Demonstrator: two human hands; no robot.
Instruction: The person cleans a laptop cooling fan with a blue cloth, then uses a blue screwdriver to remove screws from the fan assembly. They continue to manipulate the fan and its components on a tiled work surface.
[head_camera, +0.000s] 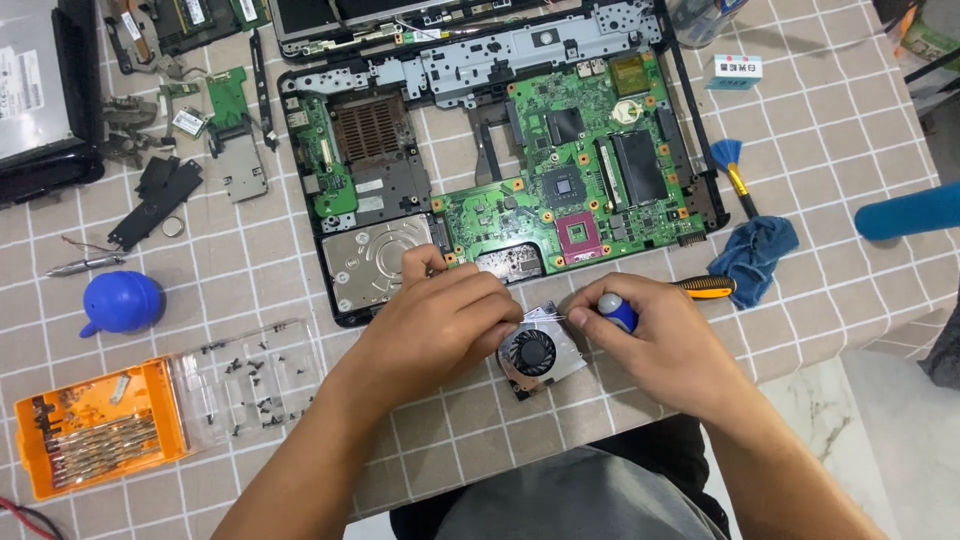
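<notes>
A small laptop cooling fan (538, 353) with a black rotor in a metal housing lies on the checked tablecloth near the table's front edge. My left hand (440, 325) rests on its upper left side and pinches its thin wires. My right hand (660, 335) is closed around a blue-and-white screwdriver handle (617, 311) just right of the fan, with the tip pointing at it. Behind both hands sits an opened laptop base (500, 160) with a green motherboard (590, 170) and a silver hard drive (375, 262).
An orange screwdriver bit case (95, 425) and a clear tray of loose screws (245, 385) lie front left. A blue air blower (122, 303) is further left. An orange-handled tool (705, 288), blue cloth (755, 255) and brush (735, 170) lie right. Removed parts (235, 130) sit at back left.
</notes>
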